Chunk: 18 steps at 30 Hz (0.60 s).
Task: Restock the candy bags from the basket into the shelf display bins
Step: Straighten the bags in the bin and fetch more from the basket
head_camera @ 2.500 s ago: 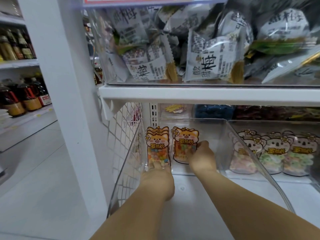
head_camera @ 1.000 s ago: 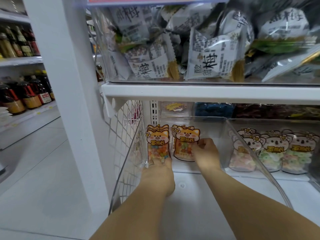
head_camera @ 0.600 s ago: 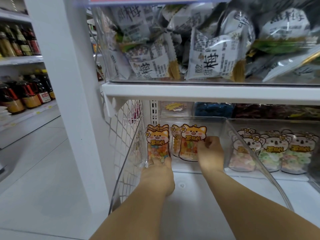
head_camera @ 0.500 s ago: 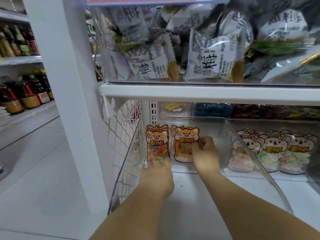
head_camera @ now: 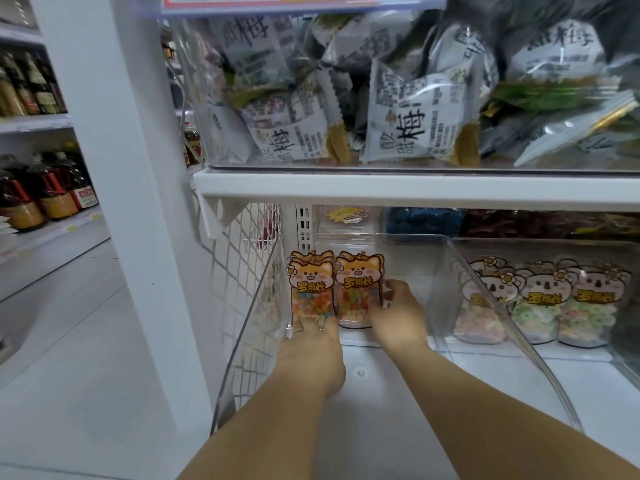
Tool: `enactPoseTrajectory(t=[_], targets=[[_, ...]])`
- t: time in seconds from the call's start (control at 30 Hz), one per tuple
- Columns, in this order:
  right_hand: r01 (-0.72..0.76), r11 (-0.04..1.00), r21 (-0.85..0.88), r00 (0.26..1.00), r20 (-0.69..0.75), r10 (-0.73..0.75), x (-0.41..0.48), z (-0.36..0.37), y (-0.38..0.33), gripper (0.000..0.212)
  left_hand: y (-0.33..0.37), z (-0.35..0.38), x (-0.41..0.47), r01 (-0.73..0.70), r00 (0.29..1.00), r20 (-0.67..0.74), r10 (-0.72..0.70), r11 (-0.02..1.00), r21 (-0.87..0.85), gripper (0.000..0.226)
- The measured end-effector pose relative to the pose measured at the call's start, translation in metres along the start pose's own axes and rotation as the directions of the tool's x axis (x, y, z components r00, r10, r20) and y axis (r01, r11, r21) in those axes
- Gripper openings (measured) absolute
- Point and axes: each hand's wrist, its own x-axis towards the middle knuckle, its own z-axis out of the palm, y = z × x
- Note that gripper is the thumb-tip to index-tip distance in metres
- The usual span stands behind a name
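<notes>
Setting: shop aisle with white shelving [head_camera: 415,188], bottles [head_camera: 48,195] on racks at far left, grey snack packets [head_camera: 415,126] overhead.
Bin: clear plastic bin [head_camera: 485,292] on the lower shelf; koala bags [head_camera: 543,299] in the bin to its right.
Candy: fox bags in two upright stacks, side by side at the bin's far left, long axis vertical.
Left hand [head_camera: 313,344]: fingers fairly straight, tips touching the foot of the left stack [head_camera: 310,285].
Right hand [head_camera: 398,313]: fingers curled round the right edge of the right stack [head_camera: 358,285]; the nearer hand for pressing it leftward, likely.
Supply: basket out of view.
</notes>
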Motion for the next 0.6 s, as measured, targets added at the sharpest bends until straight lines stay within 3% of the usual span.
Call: enactPoseTrajectory(t=[0.13, 0.27, 0.43, 0.6], targets=[[0.007, 0.999, -0.053, 1.0, 0.029, -0.005, -0.004, 0.004, -0.002, 0.046, 0.0, -0.001, -0.001, -0.007, 1.0, 0.001, 0.007, 1.0, 0.001, 0.065], [0.018, 0.999, -0.05, 1.0, -0.007, -0.019, -0.007, 0.004, -0.006, 0.057, 0.001, -0.001, -0.001, -0.007, 1.0, 0.004, 0.007, 1.0, 0.004, 0.064], [-0.015, 0.997, -0.079, 0.998, 0.056, 0.019, -0.004, 0.001, -0.004, 0.061, 0.0, -0.001, -0.001, -0.004, 1.0, 0.011, 0.004, 1.0, 0.007, 0.065], [-0.046, 0.993, -0.106, 0.995, 0.081, 0.055, -0.004, -0.01, -0.013, 0.063, 0.001, -0.004, -0.001, -0.004, 1.0, 0.023, 0.002, 0.996, 0.093, 0.065]])
